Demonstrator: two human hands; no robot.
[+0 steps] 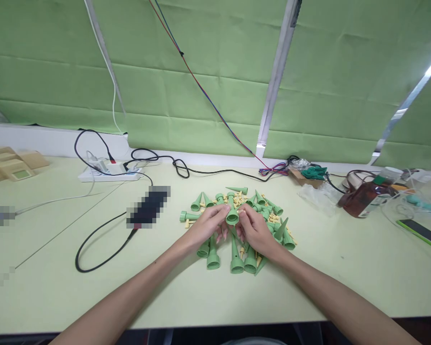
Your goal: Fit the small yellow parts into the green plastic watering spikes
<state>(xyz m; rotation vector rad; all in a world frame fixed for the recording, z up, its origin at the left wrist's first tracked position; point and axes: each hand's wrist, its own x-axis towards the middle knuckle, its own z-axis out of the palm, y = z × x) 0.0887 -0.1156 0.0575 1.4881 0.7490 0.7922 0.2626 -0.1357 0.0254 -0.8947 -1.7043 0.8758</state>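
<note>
A green plastic cone spike [232, 216] is held up over the pile, its wide round opening facing me. My left hand [212, 223] grips it from the left with thumb and fingers. Close against its right side is my right hand [254, 227], thumb and forefinger pinched together; what lies between them is too small to tell. Under and around both hands lies a loose heap of similar green spikes [213, 258], pointing various ways. Small yellow plastic pieces [274, 218] are scattered among them.
To the left, a blurred dark device [149, 207] has a black cable attached. Behind it sits a white power strip [109, 173]. On the right are a brown bottle [368, 197], a crumpled clear bag [321, 197] and a green-edged phone [422, 234]. Cables run along the wall.
</note>
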